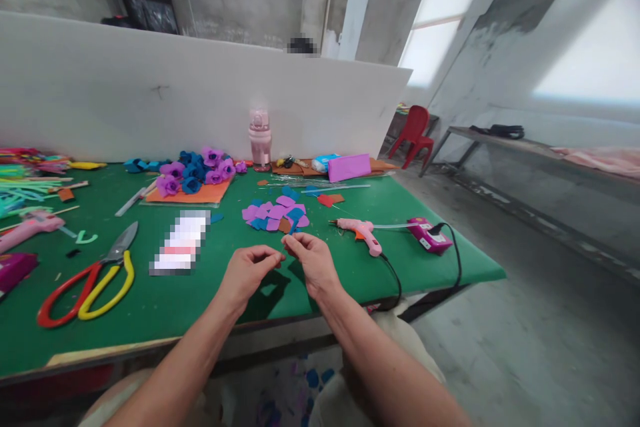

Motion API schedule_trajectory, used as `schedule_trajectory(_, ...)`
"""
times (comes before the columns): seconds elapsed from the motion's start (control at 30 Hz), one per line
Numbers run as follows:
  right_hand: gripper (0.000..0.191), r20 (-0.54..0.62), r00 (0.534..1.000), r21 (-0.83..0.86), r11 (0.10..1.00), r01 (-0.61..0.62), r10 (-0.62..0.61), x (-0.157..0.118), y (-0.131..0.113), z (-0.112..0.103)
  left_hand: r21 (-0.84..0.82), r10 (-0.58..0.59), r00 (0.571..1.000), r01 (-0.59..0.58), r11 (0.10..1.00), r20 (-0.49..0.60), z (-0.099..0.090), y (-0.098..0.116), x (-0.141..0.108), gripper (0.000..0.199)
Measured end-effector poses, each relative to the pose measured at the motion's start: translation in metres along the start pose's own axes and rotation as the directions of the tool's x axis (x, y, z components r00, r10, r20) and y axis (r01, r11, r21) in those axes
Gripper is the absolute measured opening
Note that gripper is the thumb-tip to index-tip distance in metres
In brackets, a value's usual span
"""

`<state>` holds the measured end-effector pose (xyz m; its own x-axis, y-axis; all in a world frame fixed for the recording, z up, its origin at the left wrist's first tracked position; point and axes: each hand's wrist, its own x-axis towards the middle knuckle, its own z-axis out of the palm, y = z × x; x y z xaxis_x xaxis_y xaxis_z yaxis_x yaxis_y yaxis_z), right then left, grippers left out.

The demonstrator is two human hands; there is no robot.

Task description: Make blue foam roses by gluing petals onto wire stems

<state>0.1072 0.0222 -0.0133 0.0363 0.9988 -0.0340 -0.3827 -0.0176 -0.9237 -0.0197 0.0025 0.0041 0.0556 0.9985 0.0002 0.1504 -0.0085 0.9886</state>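
Note:
My right hand is closed in a pinch, and a small blue paper petal stands up from its fingertips. Close beside it, my left hand has thumb and forefinger pressed together; whatever is between them is too small to make out. Just beyond both hands lies a pile of purple, blue and brown paper petals. A pink hot glue gun rests on its side to the right of my right hand, with a clear glue stick out of its back.
Large scissors with red and yellow handles lie left. Purple and blue paper flowers sit on orange sheets behind. A pink bottle stands by the white partition. Near the green table's right edge is a purple box with a black cord.

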Motion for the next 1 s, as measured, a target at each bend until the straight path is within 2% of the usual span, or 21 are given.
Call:
schedule_trajectory(0.2, 0.019, -0.048, 0.998, 0.027, 0.999, 0.041, -0.039, 0.003, -0.008, -0.005, -0.043, -0.028, 1.0, 0.028, 0.999, 0.012, 0.002, 0.001, -0.003, 0.011)
schedule_trajectory(0.33, 0.018, 0.021, 0.999, 0.003, 0.999, -0.041, 0.041, -0.002, -0.008, -0.002, -0.109, -0.035, 0.999, 0.03, 0.994, -0.041, 0.004, 0.002, -0.003, 0.01)
schedule_trajectory(0.43, 0.014, 0.036, 0.999, -0.017, 1.0, -0.006, 0.006, -0.004, -0.006, -0.001, -0.114, -0.023, 0.999, 0.018, 0.993, -0.042, 0.007, 0.001, -0.003, 0.011)
schedule_trajectory(0.57, 0.014, -0.015, 0.997, 0.012, 0.997, 0.073, -0.072, 0.001, -0.007, -0.006, -0.141, -0.046, 0.999, 0.042, 0.989, -0.021, 0.013, -0.001, -0.004, 0.009)
schedule_trajectory(0.87, 0.014, -0.059, 0.992, 0.032, 0.993, 0.111, -0.109, 0.005, -0.01, -0.01, -0.128, -0.046, 0.999, 0.048, 0.991, 0.015, 0.014, -0.002, -0.006, 0.008)
schedule_trajectory(1.0, 0.015, -0.134, 0.985, 0.051, 0.992, 0.118, -0.11, 0.01, -0.012, -0.015, -0.119, -0.048, 0.997, 0.054, 0.991, 0.056, 0.014, 0.001, -0.008, 0.008)
